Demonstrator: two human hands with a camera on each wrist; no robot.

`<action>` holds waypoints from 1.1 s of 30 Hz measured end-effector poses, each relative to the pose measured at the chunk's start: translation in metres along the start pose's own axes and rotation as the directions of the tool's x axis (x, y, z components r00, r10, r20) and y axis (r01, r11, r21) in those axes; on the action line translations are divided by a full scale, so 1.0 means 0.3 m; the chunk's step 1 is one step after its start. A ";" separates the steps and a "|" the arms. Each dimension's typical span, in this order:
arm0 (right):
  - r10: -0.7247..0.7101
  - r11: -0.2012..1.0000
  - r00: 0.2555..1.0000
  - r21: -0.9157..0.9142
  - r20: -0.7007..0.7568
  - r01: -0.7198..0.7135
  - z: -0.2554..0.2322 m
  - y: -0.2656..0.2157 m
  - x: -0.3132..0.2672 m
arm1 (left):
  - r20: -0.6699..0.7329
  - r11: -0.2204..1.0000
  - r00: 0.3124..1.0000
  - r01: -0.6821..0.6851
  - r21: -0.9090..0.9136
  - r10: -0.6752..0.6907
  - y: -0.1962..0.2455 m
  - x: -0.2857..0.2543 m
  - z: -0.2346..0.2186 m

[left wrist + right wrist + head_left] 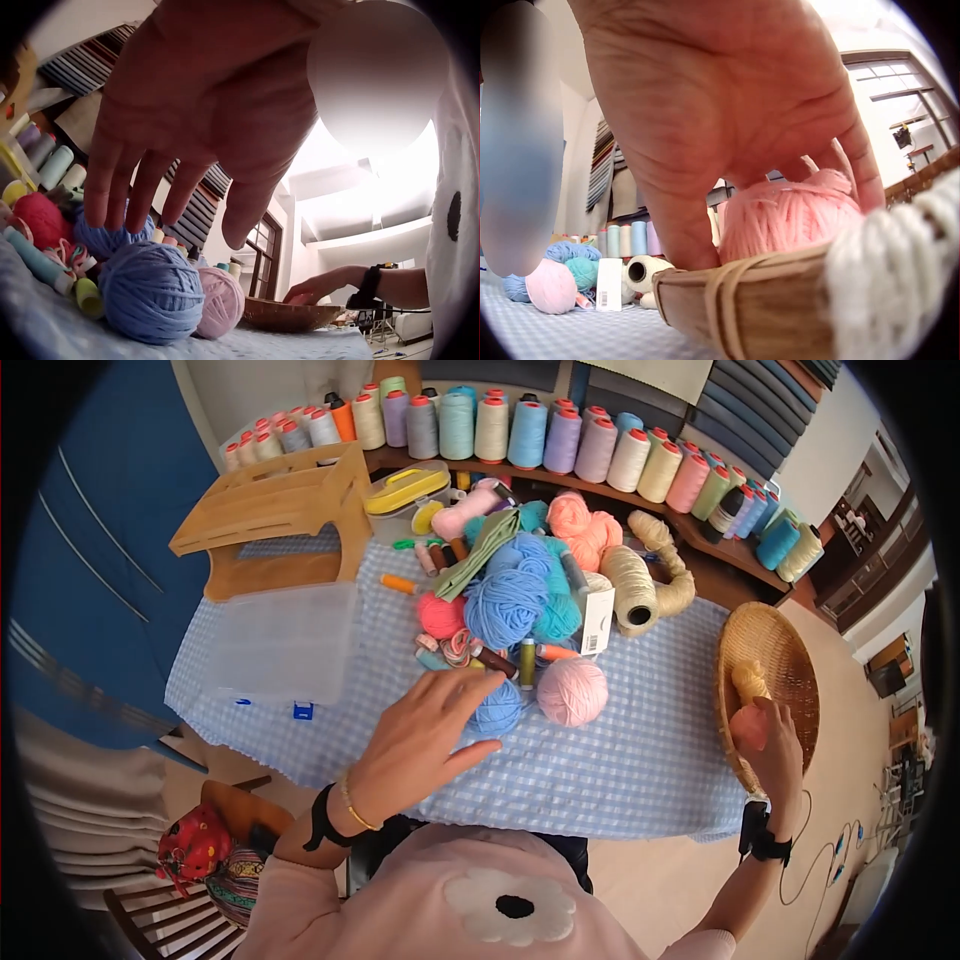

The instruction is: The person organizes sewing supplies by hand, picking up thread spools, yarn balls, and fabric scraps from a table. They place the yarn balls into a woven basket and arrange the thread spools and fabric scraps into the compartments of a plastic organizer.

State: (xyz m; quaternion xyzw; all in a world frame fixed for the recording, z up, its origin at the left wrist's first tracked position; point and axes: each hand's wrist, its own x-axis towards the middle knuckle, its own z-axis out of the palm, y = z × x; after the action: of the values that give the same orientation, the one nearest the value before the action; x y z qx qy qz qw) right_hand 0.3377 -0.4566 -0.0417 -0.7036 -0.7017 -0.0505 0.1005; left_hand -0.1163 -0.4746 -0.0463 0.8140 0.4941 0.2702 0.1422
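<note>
My left hand (425,735) hovers with relaxed, spread fingers over a small blue yarn ball (152,292), which it partly covers in the head view. Beside that ball sits a pale pink yarn ball (572,692). At the right, my right hand (778,752) reaches into a woven basket (802,695) and holds a coral-pink yarn ball (787,217), thumb on one side and fingers on the other. The ball is just inside the basket's rim, its lower part hidden by the wall. A yellow yarn skein (749,680) lies farther in.
A heap of yarn (508,595) and thread spools fills the middle of the checked cloth (640,760). At the left are a clear plastic box (280,645) and a wooden stand (285,520). Thread cones (527,435) line the back shelf. A white card box (597,622) stands by the heap.
</note>
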 end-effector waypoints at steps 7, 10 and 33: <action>-0.149 0.940 0.981 0.291 -0.121 0.178 -0.133 -0.315 0.038 | 0.044 0.998 0.999 -0.027 0.050 0.025 -0.006 -0.017 0.041; -0.336 0.902 0.931 0.235 -0.146 0.362 -0.072 -0.383 0.102 | 0.045 0.999 0.999 -0.020 0.046 0.018 -0.001 -0.021 0.038; -0.047 0.991 0.978 0.114 -0.203 0.071 0.332 -0.348 0.550 | 0.048 0.996 0.996 -0.084 0.041 0.082 -0.028 -0.080 0.070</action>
State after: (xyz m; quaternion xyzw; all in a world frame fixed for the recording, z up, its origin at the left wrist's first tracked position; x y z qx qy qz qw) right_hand 0.2283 -0.2748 -0.0965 -0.6663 -0.7105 -0.0813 0.2113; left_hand -0.1190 -0.4909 -0.0747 0.8427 0.4623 0.2463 0.1245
